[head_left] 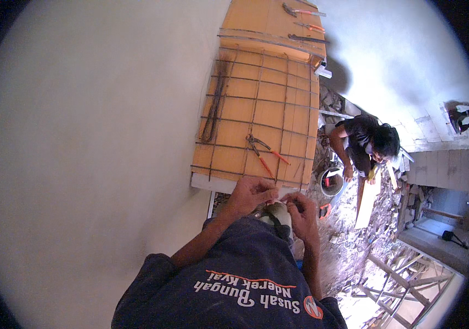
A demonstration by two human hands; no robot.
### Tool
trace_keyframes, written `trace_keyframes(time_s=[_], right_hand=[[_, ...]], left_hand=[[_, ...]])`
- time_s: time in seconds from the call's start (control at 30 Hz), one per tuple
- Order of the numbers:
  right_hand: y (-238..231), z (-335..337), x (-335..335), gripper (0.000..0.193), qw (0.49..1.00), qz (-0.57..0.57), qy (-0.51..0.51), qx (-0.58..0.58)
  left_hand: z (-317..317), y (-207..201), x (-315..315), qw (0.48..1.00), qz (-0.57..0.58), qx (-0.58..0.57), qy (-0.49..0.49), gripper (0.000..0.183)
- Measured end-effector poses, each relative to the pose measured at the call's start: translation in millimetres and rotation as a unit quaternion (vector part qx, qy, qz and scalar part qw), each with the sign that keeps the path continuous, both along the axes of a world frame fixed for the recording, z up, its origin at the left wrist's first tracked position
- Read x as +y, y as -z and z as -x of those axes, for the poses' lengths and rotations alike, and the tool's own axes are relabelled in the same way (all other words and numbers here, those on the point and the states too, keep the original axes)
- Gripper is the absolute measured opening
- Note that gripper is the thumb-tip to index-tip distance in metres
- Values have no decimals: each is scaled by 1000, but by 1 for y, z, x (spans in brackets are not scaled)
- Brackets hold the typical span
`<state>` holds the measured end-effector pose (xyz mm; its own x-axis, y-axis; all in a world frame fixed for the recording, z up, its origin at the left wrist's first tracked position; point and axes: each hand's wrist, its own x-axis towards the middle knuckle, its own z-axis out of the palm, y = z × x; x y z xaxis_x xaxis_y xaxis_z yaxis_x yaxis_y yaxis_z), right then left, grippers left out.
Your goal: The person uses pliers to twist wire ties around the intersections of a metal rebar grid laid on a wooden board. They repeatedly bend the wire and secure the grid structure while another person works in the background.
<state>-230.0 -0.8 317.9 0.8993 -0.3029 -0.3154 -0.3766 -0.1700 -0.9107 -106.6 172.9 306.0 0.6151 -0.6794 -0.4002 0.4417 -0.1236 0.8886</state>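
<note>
Both hands are close together in front of my body, just off the near end of an orange formwork board (234,159). The fingers of my left hand (250,196) are pinched together around something too small to make out. My right hand (302,214) faces it with curled fingers, also pinching at something I cannot name. A steel rebar grid (254,98) lies over the board. On it, just beyond my hands, rest end-cutting pincers (260,149) with orange handles, their jaws pointing away. A bundle of thin tie wire (214,107) lies along the grid's left side.
Farther up lie a hammer (303,11), orange-handled pliers (311,26) and a dark bar (307,39). A pale wall (97,137) borders the left. At right, a person (363,142) crouches over a plank (368,203) beside a bucket (331,182) on rubble-strewn ground, with wooden trestles (404,282) nearer.
</note>
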Motion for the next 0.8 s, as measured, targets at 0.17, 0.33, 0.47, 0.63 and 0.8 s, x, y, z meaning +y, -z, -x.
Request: trace_keyframes(time_s=[0.17,0.33,0.47,0.63,0.8], right_hand=[[-9,-7,20,18,998,24,-36,-48],[-9,-3,12,22,997,-18,-76,18],[-20,-7,6,21,994,32,-91,42],[1,6,7,22,998,43,-36,14],[13,14,17,22,996,37,76,27]], left_hand=[[16,13,16,998,44,29,-18,20],[-5,-5,23,989,38,-101,101,22],[-11,0,21,940,-20,-313,133,18],[-7,9,14,901,-61,-401,154,16],[10,17,-3,891,-82,-439,76,16]])
